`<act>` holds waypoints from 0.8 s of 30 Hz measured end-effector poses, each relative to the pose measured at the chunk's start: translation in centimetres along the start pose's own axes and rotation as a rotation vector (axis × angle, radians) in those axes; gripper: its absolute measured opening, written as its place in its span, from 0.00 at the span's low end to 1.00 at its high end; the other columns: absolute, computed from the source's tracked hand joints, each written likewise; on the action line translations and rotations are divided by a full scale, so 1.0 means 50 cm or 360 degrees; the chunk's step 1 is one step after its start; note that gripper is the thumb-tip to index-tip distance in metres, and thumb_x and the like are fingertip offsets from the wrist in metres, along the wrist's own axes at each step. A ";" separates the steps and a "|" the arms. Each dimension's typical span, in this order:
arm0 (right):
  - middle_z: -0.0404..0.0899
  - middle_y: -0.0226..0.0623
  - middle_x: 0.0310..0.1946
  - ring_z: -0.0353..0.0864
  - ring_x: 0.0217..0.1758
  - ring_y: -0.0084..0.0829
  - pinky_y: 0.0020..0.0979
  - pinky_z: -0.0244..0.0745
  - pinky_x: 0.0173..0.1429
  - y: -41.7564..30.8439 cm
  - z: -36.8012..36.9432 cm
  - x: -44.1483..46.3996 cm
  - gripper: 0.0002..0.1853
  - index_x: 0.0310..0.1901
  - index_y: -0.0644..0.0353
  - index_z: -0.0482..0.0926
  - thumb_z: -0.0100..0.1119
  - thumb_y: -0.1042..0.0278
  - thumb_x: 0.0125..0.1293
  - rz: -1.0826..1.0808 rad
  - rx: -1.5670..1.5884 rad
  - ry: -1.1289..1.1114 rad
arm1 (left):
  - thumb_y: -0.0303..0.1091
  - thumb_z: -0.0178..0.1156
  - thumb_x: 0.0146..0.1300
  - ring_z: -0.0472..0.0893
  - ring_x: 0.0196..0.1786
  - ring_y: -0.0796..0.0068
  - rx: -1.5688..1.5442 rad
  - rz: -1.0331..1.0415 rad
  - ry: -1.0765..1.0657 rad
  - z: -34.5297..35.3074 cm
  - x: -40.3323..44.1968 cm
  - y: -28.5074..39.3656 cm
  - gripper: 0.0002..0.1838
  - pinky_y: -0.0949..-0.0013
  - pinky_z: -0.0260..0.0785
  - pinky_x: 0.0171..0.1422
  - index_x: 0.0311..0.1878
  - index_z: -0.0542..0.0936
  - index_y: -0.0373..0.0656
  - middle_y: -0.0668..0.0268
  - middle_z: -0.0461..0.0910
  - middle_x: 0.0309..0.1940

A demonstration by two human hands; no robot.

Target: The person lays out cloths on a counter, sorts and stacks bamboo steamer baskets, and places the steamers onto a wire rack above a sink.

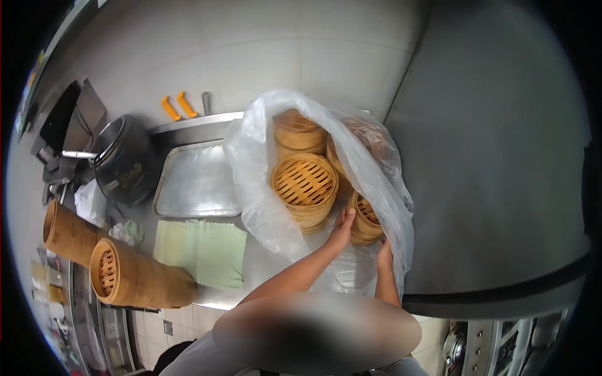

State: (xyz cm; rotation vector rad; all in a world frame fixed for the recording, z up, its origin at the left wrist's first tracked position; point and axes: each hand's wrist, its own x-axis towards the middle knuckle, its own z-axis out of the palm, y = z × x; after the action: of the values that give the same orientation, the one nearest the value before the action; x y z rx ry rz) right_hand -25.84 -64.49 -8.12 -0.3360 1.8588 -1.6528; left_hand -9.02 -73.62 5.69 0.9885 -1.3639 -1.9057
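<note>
Inside a large clear plastic bag stand several stacked bamboo steamers. My left hand presses against the left side of a bamboo steamer near the bag's front right, its thumb upward along the wall. On that steamer's right lower side is my right hand, its fingers partly hidden by the steamer and the bag's edge. A taller steamer stack with a slatted top stands just left of it. Behind that rises another bamboo stack, and a further one is partly covered by plastic.
Left of the bag lie a metal tray and a pale green cloth. Two more steamer stacks, one nearer and one farther, stand at the left edge near a black pot. A grey metal surface borders the right.
</note>
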 end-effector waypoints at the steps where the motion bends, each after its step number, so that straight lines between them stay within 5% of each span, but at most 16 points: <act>1: 0.57 0.43 0.75 0.54 0.78 0.39 0.38 0.51 0.77 0.100 -0.015 0.085 0.34 0.74 0.65 0.56 0.37 0.46 0.77 -0.0115 -0.0024 0.0017 | 0.76 0.37 0.66 0.47 0.80 0.62 -0.0008 -0.0002 0.0054 0.011 0.034 -0.025 0.52 0.60 0.43 0.80 0.79 0.46 0.42 0.56 0.47 0.79; 2: 0.53 0.42 0.77 0.51 0.79 0.37 0.37 0.49 0.78 -0.099 0.019 -0.055 0.35 0.75 0.63 0.54 0.36 0.45 0.76 0.0203 0.0097 -0.0083 | 0.73 0.37 0.68 0.48 0.80 0.61 -0.0023 0.0004 0.0132 0.013 0.068 -0.053 0.50 0.61 0.41 0.80 0.78 0.49 0.40 0.54 0.48 0.78; 3: 0.50 0.42 0.78 0.48 0.80 0.38 0.40 0.48 0.77 -0.129 0.043 -0.070 0.37 0.76 0.62 0.51 0.36 0.42 0.76 0.0282 0.0236 -0.0026 | 0.71 0.36 0.70 0.50 0.80 0.59 -0.0032 0.0003 0.0216 0.007 0.084 -0.071 0.47 0.63 0.40 0.81 0.77 0.52 0.38 0.52 0.50 0.78; 9: 0.47 0.39 0.78 0.45 0.81 0.39 0.43 0.40 0.79 -0.129 0.026 -0.078 0.40 0.77 0.59 0.46 0.36 0.37 0.75 -0.0113 0.0302 -0.0442 | 0.75 0.32 0.67 0.48 0.79 0.53 -0.0014 0.0027 0.0254 -0.002 0.019 -0.025 0.51 0.61 0.40 0.81 0.77 0.52 0.37 0.48 0.50 0.77; 11: 0.48 0.39 0.78 0.46 0.80 0.38 0.42 0.39 0.80 -0.144 0.007 -0.124 0.40 0.77 0.59 0.47 0.35 0.35 0.75 -0.0339 0.0382 -0.0599 | 0.68 0.33 0.72 0.40 0.81 0.61 0.0003 0.0176 0.0268 0.000 -0.048 -0.018 0.46 0.65 0.34 0.82 0.78 0.46 0.37 0.53 0.43 0.79; 14: 0.47 0.39 0.78 0.45 0.81 0.37 0.42 0.39 0.81 -0.211 -0.024 -0.253 0.42 0.77 0.59 0.46 0.33 0.33 0.75 -0.0257 0.0497 -0.0680 | 0.61 0.34 0.76 0.36 0.81 0.58 0.0245 0.0424 0.0060 -0.025 -0.244 0.064 0.44 0.62 0.29 0.82 0.78 0.36 0.35 0.51 0.33 0.80; 18: 0.45 0.38 0.79 0.43 0.81 0.37 0.40 0.37 0.81 -0.173 -0.050 -0.397 0.45 0.77 0.61 0.45 0.27 0.29 0.73 -0.0392 0.0388 -0.1266 | 0.60 0.33 0.76 0.33 0.81 0.55 0.0071 0.0252 -0.0122 -0.137 -0.497 0.072 0.44 0.58 0.30 0.82 0.77 0.33 0.34 0.48 0.33 0.78; 20: 0.45 0.39 0.79 0.43 0.81 0.35 0.38 0.35 0.81 -0.176 0.009 -0.518 0.46 0.76 0.63 0.46 0.24 0.29 0.73 -0.0434 0.0200 -0.1444 | 0.62 0.31 0.75 0.35 0.81 0.58 0.0123 0.0243 0.0016 -0.203 -0.610 0.079 0.44 0.57 0.31 0.82 0.77 0.33 0.36 0.50 0.36 0.78; 21: 0.45 0.40 0.78 0.41 0.81 0.34 0.38 0.35 0.81 -0.216 0.054 -0.576 0.46 0.76 0.64 0.45 0.23 0.29 0.73 -0.0537 -0.0036 -0.1733 | 0.65 0.29 0.73 0.45 0.79 0.59 0.0035 0.0266 0.0148 -0.234 -0.652 0.057 0.45 0.54 0.39 0.81 0.77 0.37 0.38 0.53 0.43 0.78; 22: 0.54 0.43 0.73 0.53 0.76 0.35 0.37 0.50 0.77 -0.249 0.106 -0.638 0.56 0.75 0.67 0.44 0.36 0.20 0.64 -0.0386 0.0025 -0.1677 | 0.68 0.27 0.71 0.54 0.78 0.60 -0.0047 0.0292 0.0276 -0.267 -0.684 0.038 0.46 0.52 0.47 0.80 0.78 0.41 0.40 0.57 0.50 0.77; 24: 0.54 0.44 0.73 0.52 0.77 0.35 0.36 0.45 0.78 -0.156 0.173 -0.676 0.58 0.76 0.65 0.39 0.39 0.20 0.63 -0.0247 0.0150 -0.1797 | 0.75 0.29 0.67 0.54 0.78 0.59 -0.0232 0.0260 0.0443 -0.325 -0.734 0.009 0.50 0.50 0.47 0.80 0.78 0.41 0.42 0.58 0.49 0.78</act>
State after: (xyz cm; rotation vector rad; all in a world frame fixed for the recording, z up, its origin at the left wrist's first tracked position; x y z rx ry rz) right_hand 3.90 -53.67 8.56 -1.1126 0.9024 -1.1897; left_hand 24.75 -52.66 11.33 0.9948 -1.0945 -1.6512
